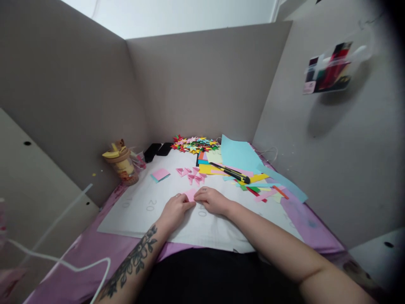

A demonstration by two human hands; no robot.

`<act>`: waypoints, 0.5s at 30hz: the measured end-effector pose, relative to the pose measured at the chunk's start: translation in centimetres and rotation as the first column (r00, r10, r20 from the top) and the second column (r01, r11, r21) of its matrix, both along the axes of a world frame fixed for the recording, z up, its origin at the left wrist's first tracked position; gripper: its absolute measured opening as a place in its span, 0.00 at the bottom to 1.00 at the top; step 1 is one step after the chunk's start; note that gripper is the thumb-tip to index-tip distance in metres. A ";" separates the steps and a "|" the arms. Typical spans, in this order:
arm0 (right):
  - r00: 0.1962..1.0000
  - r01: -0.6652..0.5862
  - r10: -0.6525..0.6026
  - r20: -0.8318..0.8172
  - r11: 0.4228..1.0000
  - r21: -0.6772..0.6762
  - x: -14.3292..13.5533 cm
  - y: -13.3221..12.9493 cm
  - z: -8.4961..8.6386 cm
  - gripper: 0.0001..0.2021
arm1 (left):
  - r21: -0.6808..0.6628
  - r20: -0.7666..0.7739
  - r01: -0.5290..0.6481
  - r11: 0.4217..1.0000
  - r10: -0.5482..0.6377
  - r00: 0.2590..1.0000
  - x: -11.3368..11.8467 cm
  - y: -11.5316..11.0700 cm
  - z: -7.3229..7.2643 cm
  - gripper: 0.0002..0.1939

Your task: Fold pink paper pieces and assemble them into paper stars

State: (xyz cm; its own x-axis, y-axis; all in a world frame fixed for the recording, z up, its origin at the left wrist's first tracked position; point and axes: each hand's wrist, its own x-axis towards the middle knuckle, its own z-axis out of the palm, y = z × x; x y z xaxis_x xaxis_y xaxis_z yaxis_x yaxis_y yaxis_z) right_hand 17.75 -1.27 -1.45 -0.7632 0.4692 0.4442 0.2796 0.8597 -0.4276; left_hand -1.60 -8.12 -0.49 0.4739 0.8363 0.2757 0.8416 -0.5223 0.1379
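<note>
A small pink paper square (pixel 190 194) lies on the white sheet between my two hands. My left hand (pixel 176 210) pinches its left side, thumb and fingers closed. From the right, my right hand (pixel 211 199) grips the other edge with its fingertips together. Whether the paper has a fold in it is hard to make out. Just beyond my hands sit several folded pink paper pieces (pixel 193 177). To their left is a short stack of pink and blue paper squares (pixel 160 175).
A yellow-black utility knife (pixel 232 172) rests on coloured paper strips (pixel 259 185) at right, near blue sheets (pixel 238 156). Folded paper stars (pixel 196 144) are heaped at the back. A lidded cup (pixel 122 165) and two black phones (pixel 158 150) stand left. Grey partitions (pixel 205 84) enclose the table.
</note>
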 end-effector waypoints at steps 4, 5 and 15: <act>0.998 -0.029 0.024 0.050 0.996 0.085 -0.1 0.2 -0.3 0.15 | -0.036 0.165 -0.068 0.997 0.073 0.984 -0.4 0.4 -0.3 0.12; 0.998 -0.036 0.030 0.062 0.994 0.107 0.0 0.3 -0.4 0.14 | -0.052 0.205 -0.084 0.995 0.093 0.974 -0.5 0.5 -0.3 0.11; 0.991 -0.112 0.097 0.091 0.979 0.170 0.8 0.3 -0.9 0.12 | -0.212 0.273 -0.115 0.971 0.172 0.946 -0.8 2.3 0.3 0.11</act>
